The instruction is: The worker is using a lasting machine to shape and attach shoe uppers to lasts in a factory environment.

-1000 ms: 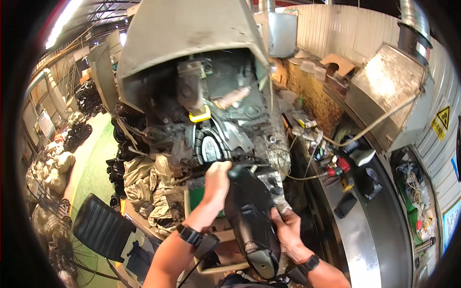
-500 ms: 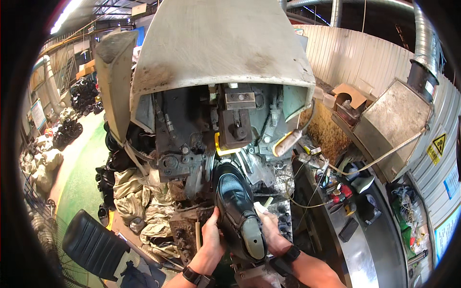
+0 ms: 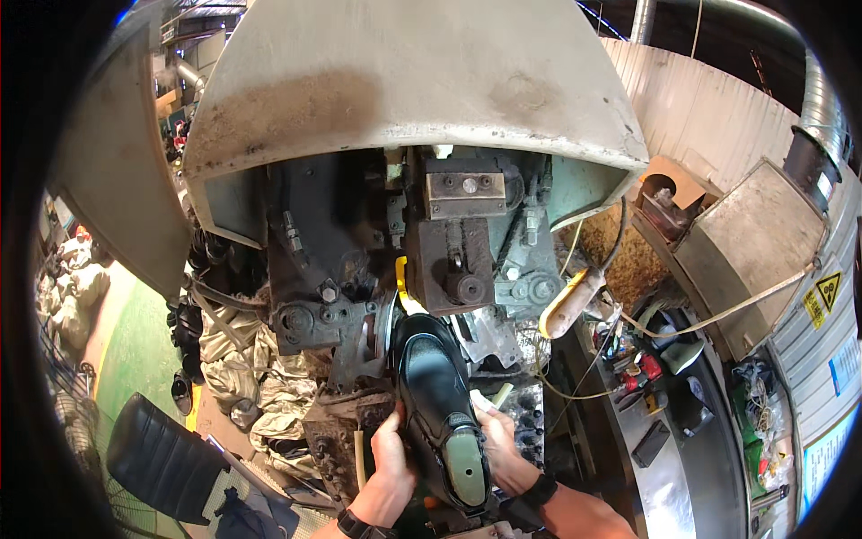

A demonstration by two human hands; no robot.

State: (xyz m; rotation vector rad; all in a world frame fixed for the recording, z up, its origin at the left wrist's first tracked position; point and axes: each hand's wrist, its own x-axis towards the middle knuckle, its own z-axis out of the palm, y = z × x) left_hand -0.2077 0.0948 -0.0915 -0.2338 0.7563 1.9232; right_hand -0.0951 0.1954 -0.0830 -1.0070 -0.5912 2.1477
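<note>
A black leather shoe upper (image 3: 433, 377), stretched over a greenish shoe last (image 3: 466, 472), points toe-away into a dark metal machine (image 3: 453, 269). Its toe lies just below the yellow curved part (image 3: 406, 286) of the machine; whether they touch I cannot tell. My left hand (image 3: 390, 460) closes on the left side of the shoe near the heel. On the opposite side my right hand (image 3: 506, 452) grips it, with something white (image 3: 483, 403) at the fingertips, perhaps a wrap or cover. Fingers under the shoe are hidden.
A large stained hood (image 3: 422, 90) overhangs the machine. To its right hangs a lamp (image 3: 571, 304) on a cable. A metal bench (image 3: 664, 476) at right carries tools and a dark phone-like slab (image 3: 650, 444). Left are cloth sacks (image 3: 238, 368) and a black chair (image 3: 166, 458).
My view has come closer to the machine and shifted, so hood and lamp look larger. The shoe stays between both hands, its toe still at the machine.
</note>
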